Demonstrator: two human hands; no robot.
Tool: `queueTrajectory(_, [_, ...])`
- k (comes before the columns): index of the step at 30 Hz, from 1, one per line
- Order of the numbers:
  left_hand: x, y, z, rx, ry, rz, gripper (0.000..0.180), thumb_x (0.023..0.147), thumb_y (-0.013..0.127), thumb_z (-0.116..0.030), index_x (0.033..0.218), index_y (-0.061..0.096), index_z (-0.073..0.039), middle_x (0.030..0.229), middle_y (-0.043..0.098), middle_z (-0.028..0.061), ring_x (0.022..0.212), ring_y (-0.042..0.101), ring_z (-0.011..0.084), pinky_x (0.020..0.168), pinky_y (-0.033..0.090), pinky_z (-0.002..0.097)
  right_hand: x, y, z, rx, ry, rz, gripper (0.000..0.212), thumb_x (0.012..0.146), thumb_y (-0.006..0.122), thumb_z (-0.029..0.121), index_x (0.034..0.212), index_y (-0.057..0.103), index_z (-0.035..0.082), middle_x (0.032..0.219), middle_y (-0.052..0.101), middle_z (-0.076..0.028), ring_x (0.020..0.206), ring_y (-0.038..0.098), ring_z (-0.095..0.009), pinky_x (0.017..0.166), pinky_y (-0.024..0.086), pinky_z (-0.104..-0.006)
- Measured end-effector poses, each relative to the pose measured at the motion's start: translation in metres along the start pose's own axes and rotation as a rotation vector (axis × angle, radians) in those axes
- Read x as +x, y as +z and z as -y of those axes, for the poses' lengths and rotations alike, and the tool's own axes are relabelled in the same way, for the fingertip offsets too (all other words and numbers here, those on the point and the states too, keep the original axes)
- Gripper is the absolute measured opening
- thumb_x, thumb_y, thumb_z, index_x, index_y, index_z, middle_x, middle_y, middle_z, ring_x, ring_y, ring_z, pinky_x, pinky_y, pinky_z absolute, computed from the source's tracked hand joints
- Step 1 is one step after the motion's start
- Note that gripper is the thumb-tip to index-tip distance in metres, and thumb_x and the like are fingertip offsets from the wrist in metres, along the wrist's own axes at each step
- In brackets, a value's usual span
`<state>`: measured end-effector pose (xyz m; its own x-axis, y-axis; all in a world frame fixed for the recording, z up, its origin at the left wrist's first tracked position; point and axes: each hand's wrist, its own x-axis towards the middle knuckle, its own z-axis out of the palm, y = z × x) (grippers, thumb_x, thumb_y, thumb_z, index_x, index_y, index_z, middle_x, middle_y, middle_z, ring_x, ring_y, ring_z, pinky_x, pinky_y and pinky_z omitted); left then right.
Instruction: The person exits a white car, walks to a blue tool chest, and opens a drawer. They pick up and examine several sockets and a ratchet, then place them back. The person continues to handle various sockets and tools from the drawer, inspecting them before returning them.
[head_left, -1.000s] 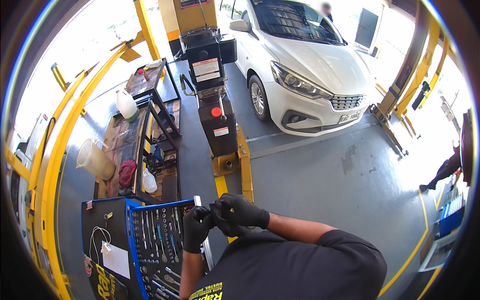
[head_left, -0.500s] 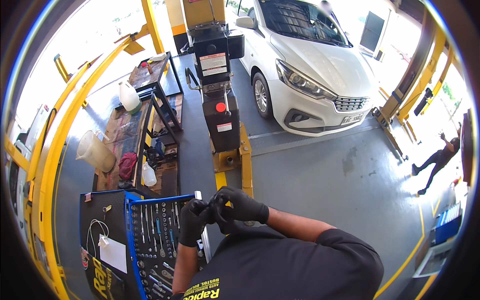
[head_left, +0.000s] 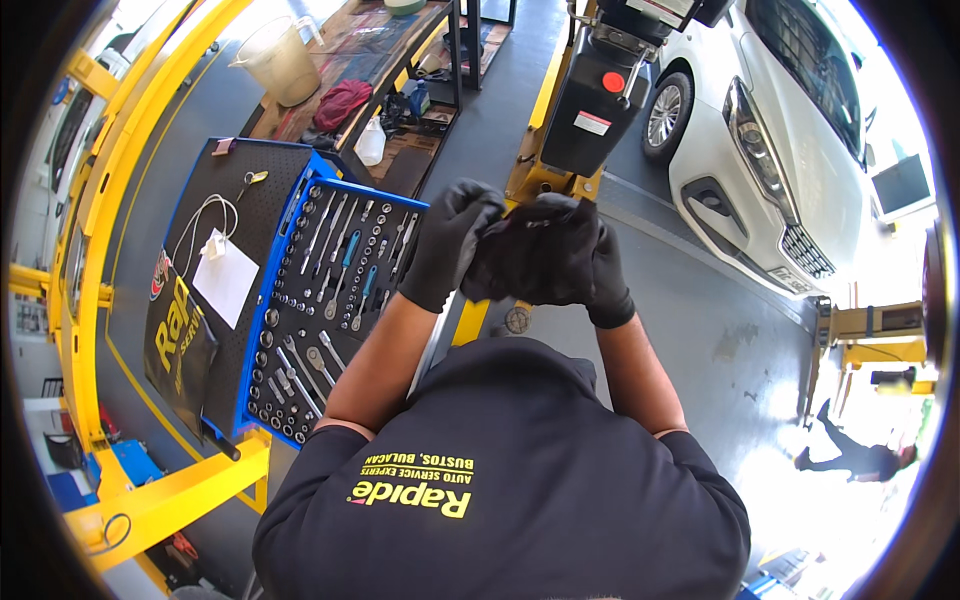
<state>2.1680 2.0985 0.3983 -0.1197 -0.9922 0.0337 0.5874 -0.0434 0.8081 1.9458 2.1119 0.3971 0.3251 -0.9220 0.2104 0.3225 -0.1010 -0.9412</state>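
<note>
A crumpled piece of black cloth [head_left: 530,255] is stretched between my two hands, in front of my chest. My left hand [head_left: 456,240], in a black glove, pinches its left edge with the fingers closed. On the other side my right hand [head_left: 608,272], gloved in black too, grips the cloth; its fingers are partly hidden behind the fabric. Just left of my left hand lies an open drawer [head_left: 322,335] with a blue rim, holding several sockets, ratchets and wrenches in a black insert.
A black-topped cabinet [head_left: 225,175] carries a white paper [head_left: 226,282] and a cable. Beyond it, a workbench [head_left: 375,45] holds a translucent jug [head_left: 280,62] and a maroon cloth [head_left: 342,104]. A lift post [head_left: 590,110] stands ahead, a white car [head_left: 770,170] to its right. Another person [head_left: 850,455] is far right.
My hands have moved apart, and the black cloth is now spread between them. The view has turned, so the drawer and car sit differently in it.
</note>
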Motion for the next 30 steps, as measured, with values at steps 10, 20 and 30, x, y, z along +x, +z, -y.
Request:
queueTrajectory(10, [-0.025, 0.032, -0.017, 1.393, 0.689, 0.147, 0.038, 0.088, 0.079, -0.004, 0.126, 0.075, -0.004, 0.108, 0.073, 0.0175, 0.098, 0.071, 0.0375, 0.084, 0.057, 0.0439, 0.008, -0.007, 0.004, -0.623, -0.014, 0.024, 0.032, 0.095, 0.072, 0.003, 0.126, 0.067, 0.001, 0.114, 0.071, -0.013, 0.11, 0.07, -0.021, 0.094, 0.055, -0.0393])
queueTrajectory(20, [-0.08, -0.043, 0.061, 1.301, 0.269, -0.084, 0.025, 0.092, 0.069, -0.009, 0.117, 0.076, -0.007, 0.098, 0.074, 0.0187, 0.091, 0.072, 0.041, 0.079, 0.056, 0.0496, -0.021, -0.003, -0.061, 0.03, 0.255, -0.108, 0.034, 0.111, 0.052, 0.019, 0.137, 0.061, -0.001, 0.128, 0.07, -0.011, 0.114, 0.069, -0.021, 0.103, 0.055, -0.0372])
queueTrajectory(30, [-0.18, -0.184, 0.065, 1.279, 0.158, -0.846, 0.019, 0.098, 0.067, -0.019, 0.106, 0.073, -0.003, 0.097, 0.074, 0.0219, 0.094, 0.073, 0.0401, 0.083, 0.057, 0.0491, 0.053, 0.004, -0.119, -0.151, 0.157, 0.093, 0.035, 0.107, 0.058, 0.003, 0.141, 0.063, 0.0, 0.125, 0.072, -0.007, 0.114, 0.069, -0.017, 0.103, 0.054, -0.0324])
